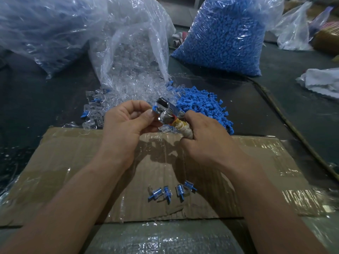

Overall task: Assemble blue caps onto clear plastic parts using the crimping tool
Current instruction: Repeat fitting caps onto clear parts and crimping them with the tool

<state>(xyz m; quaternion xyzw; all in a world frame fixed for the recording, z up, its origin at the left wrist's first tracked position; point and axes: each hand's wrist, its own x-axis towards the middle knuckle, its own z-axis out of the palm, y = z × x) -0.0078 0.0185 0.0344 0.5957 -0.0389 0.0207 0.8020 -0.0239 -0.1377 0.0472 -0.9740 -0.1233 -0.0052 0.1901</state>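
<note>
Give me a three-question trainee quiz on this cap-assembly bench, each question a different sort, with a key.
1. True or false: the right hand grips the shiny metal crimping tool while the left hand pinches a small blue-capped part at its head.
2. How many assembled blue-and-clear pieces lie on the taped brown cardboard sheet? A two, B four, C seven.
3. Fill in: the loose heap of blue plastic caps lies on the person's ____ of the spilled clear plastic parts.
Key: 1 true; 2 B; 3 right.

Blue caps (pixel 203 105), clear parts (pixel 117 92), a shiny silver tool (pixel 166 111), brown cardboard (pixel 73 162).
</note>
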